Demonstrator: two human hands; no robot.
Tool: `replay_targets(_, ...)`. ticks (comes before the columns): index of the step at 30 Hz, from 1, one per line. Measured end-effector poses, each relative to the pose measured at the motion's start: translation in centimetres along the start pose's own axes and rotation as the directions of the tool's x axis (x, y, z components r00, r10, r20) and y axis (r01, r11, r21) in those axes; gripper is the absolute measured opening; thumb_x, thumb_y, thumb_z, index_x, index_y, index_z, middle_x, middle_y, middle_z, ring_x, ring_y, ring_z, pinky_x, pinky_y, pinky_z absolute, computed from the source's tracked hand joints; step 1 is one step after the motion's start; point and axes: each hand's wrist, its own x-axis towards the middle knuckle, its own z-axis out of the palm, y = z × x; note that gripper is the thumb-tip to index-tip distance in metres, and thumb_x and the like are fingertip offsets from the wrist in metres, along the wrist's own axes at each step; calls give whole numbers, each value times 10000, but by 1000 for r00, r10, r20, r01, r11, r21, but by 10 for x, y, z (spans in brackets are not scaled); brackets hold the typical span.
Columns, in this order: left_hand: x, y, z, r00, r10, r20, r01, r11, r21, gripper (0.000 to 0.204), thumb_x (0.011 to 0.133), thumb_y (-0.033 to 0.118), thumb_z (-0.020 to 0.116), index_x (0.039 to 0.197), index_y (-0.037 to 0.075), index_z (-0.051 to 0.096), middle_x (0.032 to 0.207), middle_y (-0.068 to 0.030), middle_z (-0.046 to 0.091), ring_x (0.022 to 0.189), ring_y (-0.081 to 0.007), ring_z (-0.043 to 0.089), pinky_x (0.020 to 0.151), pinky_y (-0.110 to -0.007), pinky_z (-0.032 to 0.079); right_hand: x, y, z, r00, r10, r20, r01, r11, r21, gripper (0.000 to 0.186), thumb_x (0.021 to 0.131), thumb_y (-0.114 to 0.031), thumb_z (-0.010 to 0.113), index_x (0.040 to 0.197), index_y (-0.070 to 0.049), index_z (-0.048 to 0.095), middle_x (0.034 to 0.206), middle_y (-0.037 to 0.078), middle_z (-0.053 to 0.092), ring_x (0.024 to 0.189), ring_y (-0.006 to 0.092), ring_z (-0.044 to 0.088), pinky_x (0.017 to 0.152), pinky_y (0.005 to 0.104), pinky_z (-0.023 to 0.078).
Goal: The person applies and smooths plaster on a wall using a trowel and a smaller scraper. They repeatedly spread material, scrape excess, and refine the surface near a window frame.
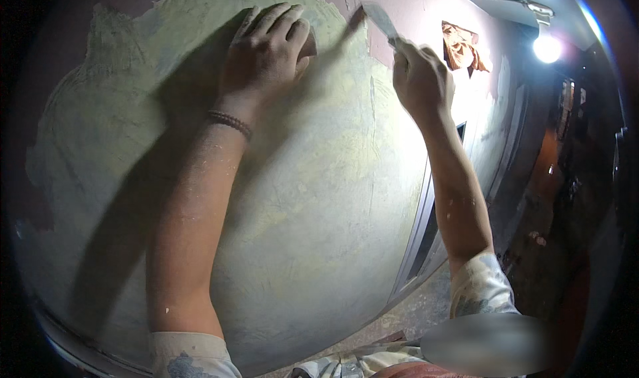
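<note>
Both my forearms reach up over a wall [299, 178] coated in pale greenish filler, with pink paint [409, 2] around its ragged edges. My left hand [269, 52] is near the top of the coated patch, fingers curled around something brownish [307, 45], mostly hidden, that I cannot make out. My right hand [423, 78] grips a putty knife [381, 22], its metal blade angled up and left at the boundary between filler and pink paint. Dark shadows of my arms fall across the wall.
A ragged opening [462, 45] with orange-brown material inside is at upper right, beside a lit bulb [547, 48] on a wired fitting. A long dark opening with a pale frame [413, 245] runs along the lower right wall. A dim, cluttered area [549, 178] lies further right, with floor [406, 311] below.
</note>
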Motion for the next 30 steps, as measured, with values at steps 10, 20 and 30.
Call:
replay_targets(10,5,-2,9,999,20,-42,-20,1000,7,301,899,297,741,1135,122,678,1347,-53,681,1320,-223,599,1167,-465,445,8,4,8,999,-27,-29,26,999,-39,257,1002,-226,624,1227,-220,749,873,130,702,697,318,731,638,440,603)
replay_targets(20,6,3,6,1000,5,31,-6,1000,24,414,851,306,806,1193,124,659,1403,-48,640,1360,-216,564,1194,-446,418,-6,11,-1,1000,-20,24,21,998,-60,255,985,-208,643,1215,-246,747,851,118,700,710,298,736,636,433,601)
replay_targets(30,0,0,-1,1000,18,-9,-18,1000,21,343,897,283,749,1187,121,663,1380,-63,662,1347,-217,577,1184,-448,426,2,6,2,999,-39,-35,38,999,-24,255,1004,-223,607,1209,-196,756,890,125,708,740,331,735,700,462,610)
